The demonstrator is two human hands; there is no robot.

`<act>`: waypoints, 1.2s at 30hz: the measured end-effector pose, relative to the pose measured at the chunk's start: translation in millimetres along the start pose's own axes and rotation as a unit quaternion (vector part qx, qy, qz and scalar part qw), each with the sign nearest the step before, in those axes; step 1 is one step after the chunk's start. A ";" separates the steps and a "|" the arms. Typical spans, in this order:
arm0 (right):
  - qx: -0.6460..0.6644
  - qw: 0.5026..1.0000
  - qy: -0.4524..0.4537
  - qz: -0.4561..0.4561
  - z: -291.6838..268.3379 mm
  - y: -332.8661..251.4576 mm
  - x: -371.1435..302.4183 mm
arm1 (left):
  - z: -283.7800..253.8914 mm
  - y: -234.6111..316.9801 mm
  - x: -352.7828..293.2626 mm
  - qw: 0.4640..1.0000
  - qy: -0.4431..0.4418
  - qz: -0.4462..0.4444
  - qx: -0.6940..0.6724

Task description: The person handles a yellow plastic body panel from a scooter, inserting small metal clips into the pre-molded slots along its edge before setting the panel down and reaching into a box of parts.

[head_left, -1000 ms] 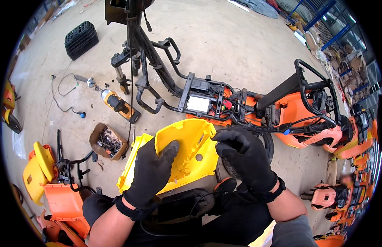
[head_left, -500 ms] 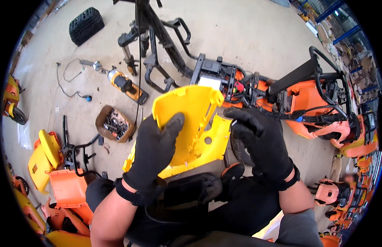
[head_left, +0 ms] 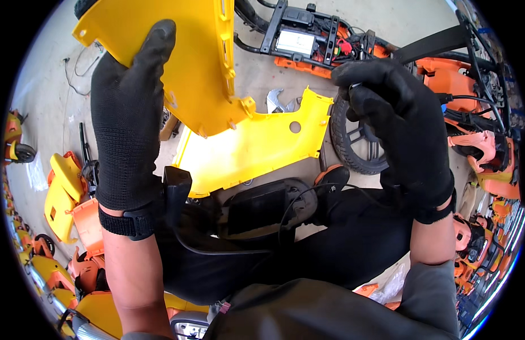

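My left hand [head_left: 126, 124], in a black glove, grips a curved yellow plastic panel [head_left: 189, 62] by its edge, the thumb lying across its inner face. The panel is raised at the upper left, with clips along its right edge. Below it is a wider yellow panel [head_left: 245, 150] with a round hole; whether the two are joined I cannot tell. My right hand [head_left: 398, 124], also gloved, is apart from both panels at the right. Its fingers are pinched together around something tiny with a pale tip, too small to name.
A stripped vehicle frame [head_left: 299, 42] with orange parts stands beyond my hands. Near it is a black-tyred wheel [head_left: 359, 141]. A black housing [head_left: 268, 207] sits by my legs, close to a shoe [head_left: 333, 177]. Yellow and orange body panels [head_left: 64, 192] are at the left.
The left hand has lifted the yellow panel up and to the left, exposing more of the lower panel. My right hand has moved up and right, still pinched. The view has shifted closer.
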State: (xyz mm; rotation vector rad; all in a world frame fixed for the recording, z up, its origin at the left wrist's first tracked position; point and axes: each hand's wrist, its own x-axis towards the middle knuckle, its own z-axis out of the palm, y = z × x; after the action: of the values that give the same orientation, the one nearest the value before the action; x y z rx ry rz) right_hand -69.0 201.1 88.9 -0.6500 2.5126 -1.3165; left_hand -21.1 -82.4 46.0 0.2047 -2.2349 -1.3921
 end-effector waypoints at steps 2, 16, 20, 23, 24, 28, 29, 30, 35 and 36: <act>0.040 0.999 0.001 0.034 2.0 0.1 0.9 | -2.4 -10.8 -4.6 0.999 -0.006 0.019 0.046; 0.067 0.997 -0.018 0.034 -3.6 -6.0 3.2 | 3.7 2.0 0.1 0.991 0.002 0.110 0.073; 0.110 0.992 -0.029 0.048 -3.1 0.5 3.4 | 21.5 31.2 -6.6 0.983 0.032 -0.085 -0.158; 0.134 0.989 -0.015 0.058 -3.8 -0.8 3.2 | 21.8 34.9 -7.9 0.988 0.033 -0.068 -0.135; 0.141 0.988 -0.016 0.053 -3.4 -0.2 3.3 | 24.0 34.1 -7.3 0.987 0.044 -0.079 -0.137; 0.123 0.992 -0.023 0.010 -5.1 7.9 2.2 | 11.8 40.9 -3.4 0.984 -0.010 -0.094 -0.151; 0.106 0.994 -0.026 -0.007 -6.0 10.6 1.5 | 12.2 41.8 -3.2 0.986 -0.006 -0.094 -0.141; 0.110 0.993 -0.031 0.008 -6.5 10.5 0.8 | 21.5 41.0 -5.1 0.989 0.038 -0.091 -0.113; 0.096 0.994 -0.014 0.056 -5.0 5.0 -0.6 | 21.6 25.5 -5.0 0.988 0.062 -0.055 -0.131; 0.096 0.993 -0.010 0.063 -3.8 3.9 -0.3 | 22.2 27.6 -5.5 0.991 0.062 -0.052 -0.108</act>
State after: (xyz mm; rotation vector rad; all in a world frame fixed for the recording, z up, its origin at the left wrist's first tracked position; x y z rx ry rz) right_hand -71.4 205.9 87.9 -0.4520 2.3299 -1.4733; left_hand -23.5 -49.7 60.4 0.3265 -1.9814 -1.6178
